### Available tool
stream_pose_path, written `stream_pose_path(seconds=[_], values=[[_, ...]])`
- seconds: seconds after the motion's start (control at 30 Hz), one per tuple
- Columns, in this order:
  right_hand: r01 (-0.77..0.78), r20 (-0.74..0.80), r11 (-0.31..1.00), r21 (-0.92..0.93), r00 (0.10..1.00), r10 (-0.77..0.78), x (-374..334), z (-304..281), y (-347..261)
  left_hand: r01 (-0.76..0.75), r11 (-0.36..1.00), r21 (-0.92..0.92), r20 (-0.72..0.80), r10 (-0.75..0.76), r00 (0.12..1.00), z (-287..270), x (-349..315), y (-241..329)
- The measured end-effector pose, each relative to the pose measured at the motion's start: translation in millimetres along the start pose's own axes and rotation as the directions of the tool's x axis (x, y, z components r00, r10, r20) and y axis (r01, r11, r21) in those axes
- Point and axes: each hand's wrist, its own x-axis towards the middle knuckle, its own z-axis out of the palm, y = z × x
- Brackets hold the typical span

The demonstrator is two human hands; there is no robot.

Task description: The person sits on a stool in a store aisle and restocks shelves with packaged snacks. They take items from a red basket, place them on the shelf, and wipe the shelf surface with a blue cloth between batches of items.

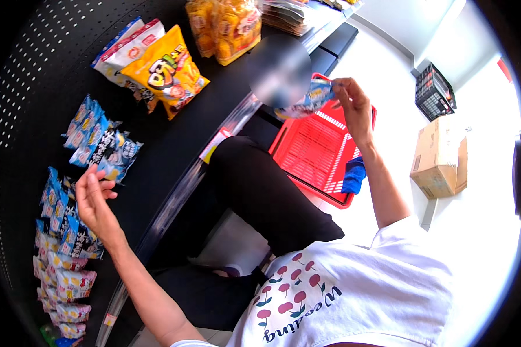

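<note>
A shiny blue plastic snack packet (317,99) is pinched at its right end between the thumb and fingers of the right hand (355,109); it extends left from the fingertips, by the far end of the red slatted plastic basket (312,150). The left hand's (96,202) fingers are loosely curled, slightly parted, beside blue-and-black plastic packets (120,151); contact cannot be determined.

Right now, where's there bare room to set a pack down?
The black shelf is bare between the blue packs and its front edge, right of the left hand. The red basket shows bare floor too. It's crowded farther left, where blue packs adjoin pink-and-white packs.
</note>
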Motion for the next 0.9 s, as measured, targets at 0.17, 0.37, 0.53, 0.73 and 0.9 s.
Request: stream_pose_path(seconds=[0.17,0.37,0.53,0.73,0.9], values=[[-0.318,0.101,0.938,-0.137,0.938,0.332,-62.8,-25.8,88.6,0.027,0.998,-0.06,-0.014,-0.028,1.0,3.8,-3.4,-21.8],[-0.434,0.245,0.893,-0.118,0.859,0.45,-113.2,9.3,191.3,0.069,0.981,-0.184,-0.048,-0.079,0.996,-1.0,7.7,-48.8],[-0.39,0.303,0.905,-0.172,0.853,0.425,-126.9,33.4,227.7,0.122,0.97,-0.209,-0.067,-0.139,0.988,3.4,8.5,-55.1],[-0.378,0.332,0.904,-0.2,0.842,0.425,-125.5,36.3,195.5,0.104,0.971,-0.216,-0.06,-0.12,0.991,-5.5,8.0,-61.0],[-0.379,0.646,0.894,-0.24,0.624,0.439,-164.9,14.6,127.7,0.105,0.969,-0.225,-0.067,-0.123,0.99,-5.9,6.5,-57.9]])
